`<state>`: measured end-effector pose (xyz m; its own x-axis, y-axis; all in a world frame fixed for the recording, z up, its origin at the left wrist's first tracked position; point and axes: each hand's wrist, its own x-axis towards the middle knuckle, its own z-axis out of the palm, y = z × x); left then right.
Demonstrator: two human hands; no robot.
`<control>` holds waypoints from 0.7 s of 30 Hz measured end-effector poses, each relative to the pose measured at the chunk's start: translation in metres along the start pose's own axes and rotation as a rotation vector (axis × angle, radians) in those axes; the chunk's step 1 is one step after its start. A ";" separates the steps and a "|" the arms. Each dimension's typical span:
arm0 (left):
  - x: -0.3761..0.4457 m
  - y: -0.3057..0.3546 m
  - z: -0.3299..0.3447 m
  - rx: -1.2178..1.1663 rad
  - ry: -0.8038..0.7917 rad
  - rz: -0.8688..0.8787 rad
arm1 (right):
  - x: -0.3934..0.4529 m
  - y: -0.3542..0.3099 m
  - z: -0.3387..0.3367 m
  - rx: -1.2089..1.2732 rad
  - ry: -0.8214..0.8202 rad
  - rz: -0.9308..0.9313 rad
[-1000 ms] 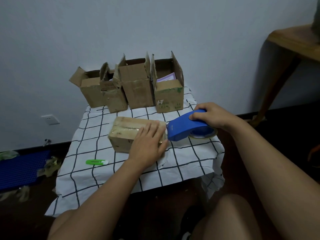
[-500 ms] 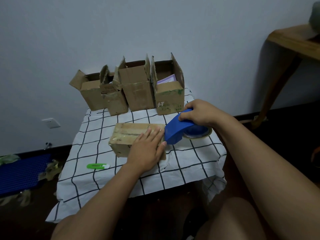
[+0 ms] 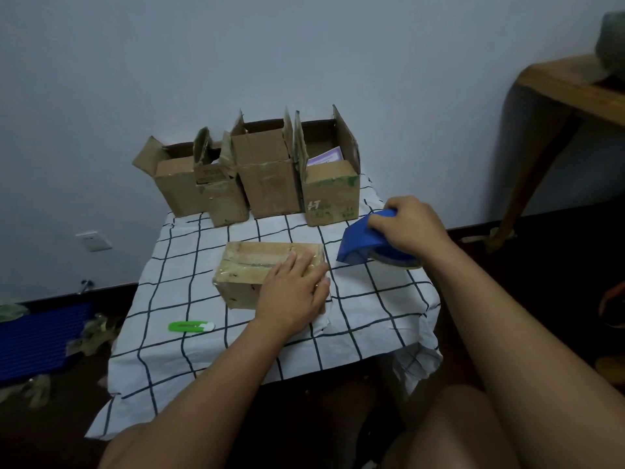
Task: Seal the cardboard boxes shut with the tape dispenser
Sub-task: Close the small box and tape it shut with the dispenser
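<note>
Hands: left hand [image 3: 293, 292] flat, fingers straight, pressing the taped box [image 3: 257, 270] | right hand [image 3: 407, 223] gripping blue tape dispenser [image 3: 363, 243] — just right of box, apart from it | four open boxes [image 3: 267, 174] at worktop [image 3: 372, 299] rear | green cutter [image 3: 191, 327] — front left.

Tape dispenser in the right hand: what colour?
Blue; the tape dispenser shows clearly in the head view, the only one.
</note>
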<state>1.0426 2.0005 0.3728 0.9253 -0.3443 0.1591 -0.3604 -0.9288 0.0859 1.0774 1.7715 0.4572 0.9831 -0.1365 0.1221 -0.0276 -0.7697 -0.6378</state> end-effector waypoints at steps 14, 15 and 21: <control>-0.015 0.009 -0.014 -0.050 0.006 0.025 | -0.009 -0.003 -0.006 0.135 0.152 -0.005; -0.020 0.005 -0.018 -0.123 0.013 0.033 | -0.009 -0.004 -0.007 0.142 0.159 -0.012; -0.046 -0.027 -0.027 -0.154 0.065 0.029 | -0.013 -0.020 -0.001 0.199 0.175 -0.039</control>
<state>1.0062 2.0448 0.3892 0.9064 -0.3567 0.2262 -0.4055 -0.8847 0.2297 1.0646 1.7883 0.4688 0.9360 -0.2279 0.2684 0.0631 -0.6414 -0.7646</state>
